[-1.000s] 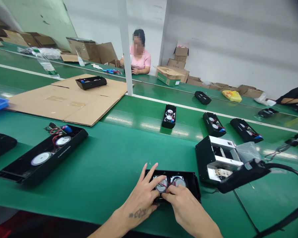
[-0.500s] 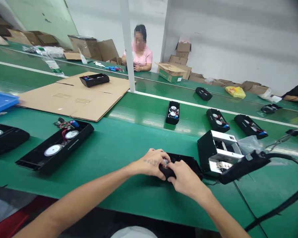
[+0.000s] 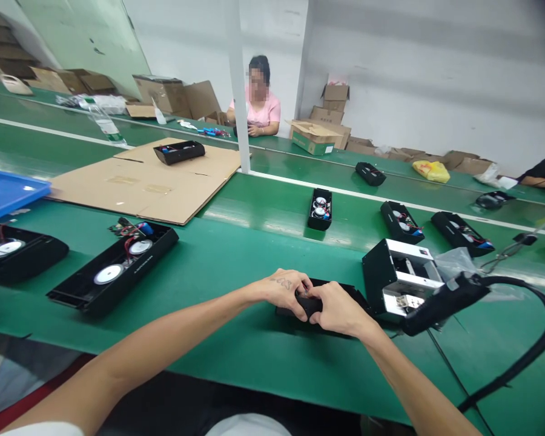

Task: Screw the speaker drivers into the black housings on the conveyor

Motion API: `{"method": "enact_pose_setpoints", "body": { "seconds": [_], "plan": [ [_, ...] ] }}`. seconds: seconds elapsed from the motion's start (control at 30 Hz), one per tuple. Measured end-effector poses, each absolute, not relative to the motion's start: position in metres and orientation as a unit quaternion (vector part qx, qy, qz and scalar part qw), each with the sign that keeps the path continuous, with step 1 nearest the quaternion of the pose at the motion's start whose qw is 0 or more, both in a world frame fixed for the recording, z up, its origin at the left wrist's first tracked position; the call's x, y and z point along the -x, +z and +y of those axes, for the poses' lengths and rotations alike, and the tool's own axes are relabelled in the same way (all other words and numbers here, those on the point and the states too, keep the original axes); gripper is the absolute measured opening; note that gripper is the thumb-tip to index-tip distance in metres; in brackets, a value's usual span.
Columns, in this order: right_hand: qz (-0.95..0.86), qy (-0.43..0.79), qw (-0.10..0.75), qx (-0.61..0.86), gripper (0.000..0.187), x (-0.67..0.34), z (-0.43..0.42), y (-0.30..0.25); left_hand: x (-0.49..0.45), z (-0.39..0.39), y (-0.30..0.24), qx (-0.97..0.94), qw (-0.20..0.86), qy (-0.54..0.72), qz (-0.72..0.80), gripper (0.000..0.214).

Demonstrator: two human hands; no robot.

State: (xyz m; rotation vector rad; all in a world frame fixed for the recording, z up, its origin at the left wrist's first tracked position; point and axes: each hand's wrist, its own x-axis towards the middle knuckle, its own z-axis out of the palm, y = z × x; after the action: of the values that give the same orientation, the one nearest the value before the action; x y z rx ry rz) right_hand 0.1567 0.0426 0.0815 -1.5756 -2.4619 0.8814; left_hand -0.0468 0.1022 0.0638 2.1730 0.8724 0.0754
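Observation:
My left hand (image 3: 285, 292) is closed on the left part of a black speaker housing (image 3: 352, 293), which rests on the green table. My right hand (image 3: 338, 309) grips the same housing just beside it, thumb on the near wall. The fingertips of both hands meet over its inside, and whatever small part they touch there is mostly hidden. To the left lies another open speaker housing (image 3: 149, 266) with two white round drivers, red wires and a blue cylinder. A silver and black machine (image 3: 402, 281) stands just right of my hands.
A black handheld tool with a thick cable (image 3: 445, 306) lies across the right side. Several more speaker housings (image 3: 320, 209) sit farther back. Flat cardboard (image 3: 163, 188) and a blue tray (image 3: 13, 194) are left. A person in pink (image 3: 263, 112) sits beyond a white post (image 3: 240, 91).
The view has shifted slightly, so the things on the left appear farther right and lower. My hands stay on the housing, with fingers slightly repositioned; more of its left end shows.

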Motion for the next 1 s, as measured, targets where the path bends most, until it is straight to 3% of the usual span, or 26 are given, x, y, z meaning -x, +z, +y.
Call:
{"method": "enact_pose_setpoints", "body": {
  "seconds": [0.2,0.47,0.67,0.73,0.8,0.87,0.93,1.0],
  "plan": [
    [-0.82,0.232,0.034,0.523,0.032,-0.153,0.038,0.081,0.049,0.104,0.061,-0.862,0.389,0.031,0.324,0.032],
    [-0.832,0.186,0.034,0.522,0.023,-0.155,0.037,0.062,0.049,0.108,0.051,-0.872,0.39,0.035,0.295,0.031],
    [-0.834,0.152,0.051,0.528,0.034,-0.146,0.012,0.059,0.05,0.089,0.047,-0.915,0.289,0.074,0.27,0.02],
    [-0.833,0.13,0.148,0.517,0.034,-0.158,-0.004,0.063,0.053,0.077,0.041,-0.931,0.237,0.093,0.262,0.019],
    [-0.758,0.035,0.345,0.552,0.026,-0.186,-0.019,0.067,0.057,0.064,0.032,-0.945,0.18,0.111,0.251,0.021],
    [-0.564,-0.107,0.527,0.626,0.036,-0.224,-0.029,0.068,0.061,0.053,0.025,-0.953,0.133,0.125,0.242,0.02],
    [-0.4,-0.157,0.577,0.695,0.072,-0.265,-0.032,0.065,0.063,0.046,0.021,-0.956,0.108,0.136,0.238,0.018],
    [-0.377,-0.061,0.548,0.744,0.078,-0.295,-0.03,0.058,0.064,0.043,0.02,-0.956,0.101,0.142,0.237,0.018]
  ]
}}
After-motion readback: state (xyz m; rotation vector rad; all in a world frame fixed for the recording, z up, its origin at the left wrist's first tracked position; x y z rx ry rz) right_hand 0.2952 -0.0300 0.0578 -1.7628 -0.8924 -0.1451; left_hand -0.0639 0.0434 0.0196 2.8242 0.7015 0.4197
